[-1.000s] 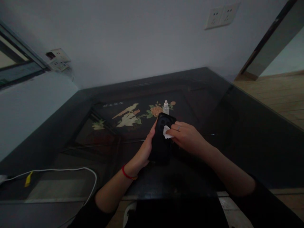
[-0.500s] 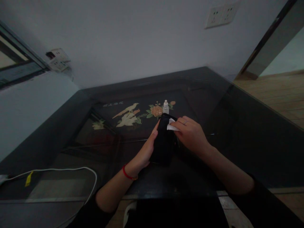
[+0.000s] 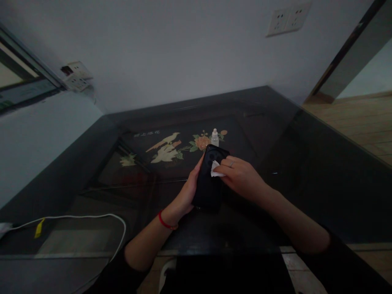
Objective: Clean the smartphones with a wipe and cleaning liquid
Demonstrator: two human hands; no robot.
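My left hand (image 3: 187, 195) grips a black phone (image 3: 208, 179) from its left side, back up, with the camera lenses showing at its far end. My right hand (image 3: 241, 178) pinches a small white wipe (image 3: 215, 170) and presses it on the phone's back just below the lenses. Both hands are over a dark glass-topped table (image 3: 306, 171). A small white dropper bottle (image 3: 214, 137) stands upright just beyond the phone.
The table has an inlaid bird and flower picture (image 3: 171, 147) under the glass. A white cable (image 3: 92, 220) with a yellow tag lies at the near left. Wall sockets (image 3: 288, 18) are on the wall behind. Wooden floor (image 3: 361, 118) shows at the right.
The phone tilted on edge half a second ago and now lies back up again. My right hand with the wipe slid from the phone's far edge back to just below the lenses.
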